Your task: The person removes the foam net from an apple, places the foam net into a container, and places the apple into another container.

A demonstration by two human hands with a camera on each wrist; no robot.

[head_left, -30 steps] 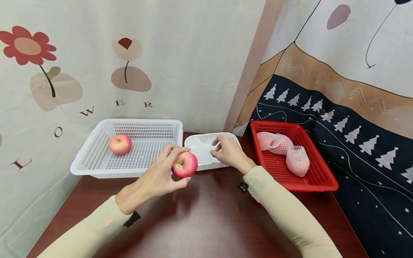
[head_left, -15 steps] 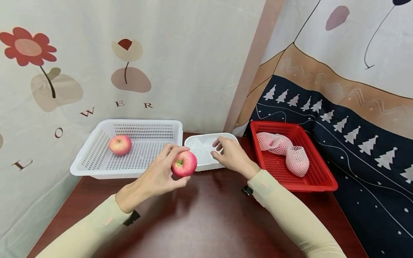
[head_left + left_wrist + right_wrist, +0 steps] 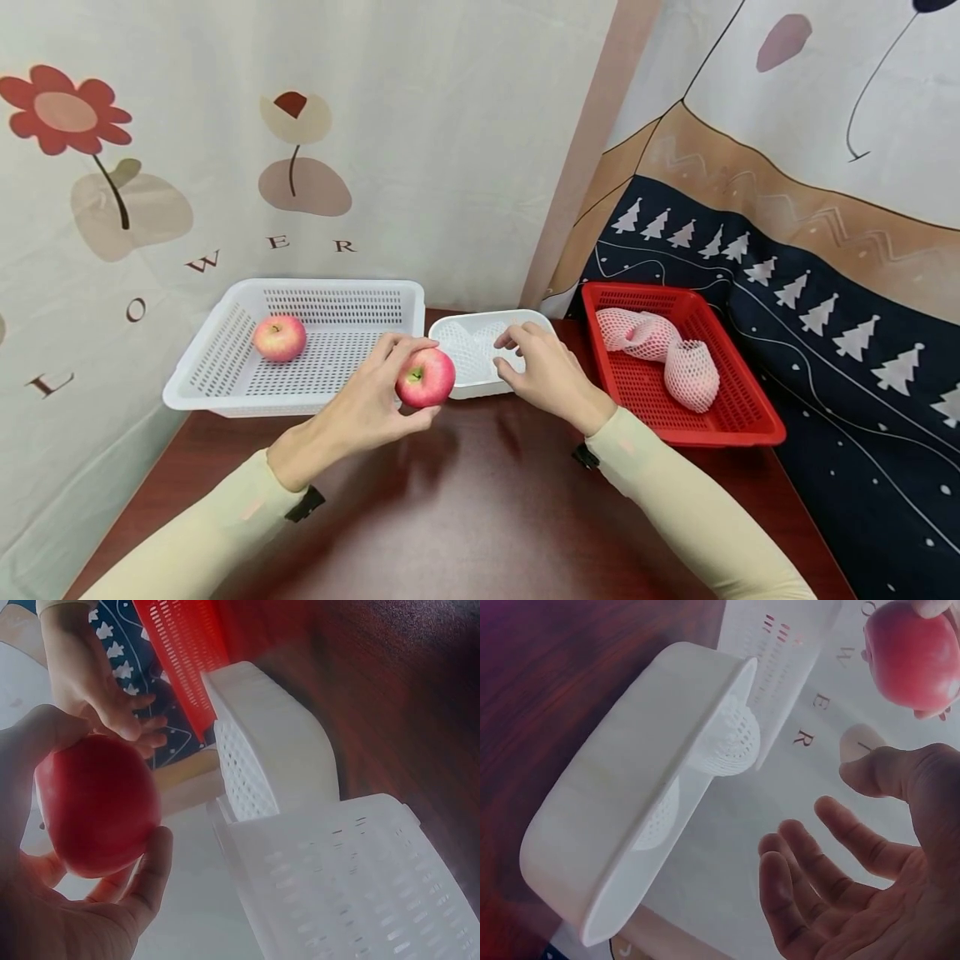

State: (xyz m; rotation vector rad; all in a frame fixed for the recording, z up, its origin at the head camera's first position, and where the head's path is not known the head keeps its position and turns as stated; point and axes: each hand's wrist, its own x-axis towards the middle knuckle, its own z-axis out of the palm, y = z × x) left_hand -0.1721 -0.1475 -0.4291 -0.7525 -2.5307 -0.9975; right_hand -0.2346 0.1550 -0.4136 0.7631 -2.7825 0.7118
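My left hand (image 3: 367, 404) grips a red apple (image 3: 425, 377) between thumb and fingers, above the table in front of the baskets. In the left wrist view the apple (image 3: 99, 806) is held with its smooth side showing. My right hand (image 3: 551, 375) hovers over the right side of a small white tub (image 3: 480, 389), its fingers loosely bent and holding nothing. White foam fruit nets (image 3: 731, 742) lie inside that tub. The right wrist view shows the right hand (image 3: 855, 885) apart from both the tub and the apple.
At the left a white perforated basket (image 3: 202, 358) holds another apple (image 3: 280, 337). To the right a red basket (image 3: 727, 429) holds several net-covered fruits (image 3: 692, 375). Printed curtains hang behind the dark wooden table (image 3: 480, 508).
My right hand has drawn slightly back to the right, its thumb and fingers spreading a little. The left hand and the apple have shifted very slightly left.
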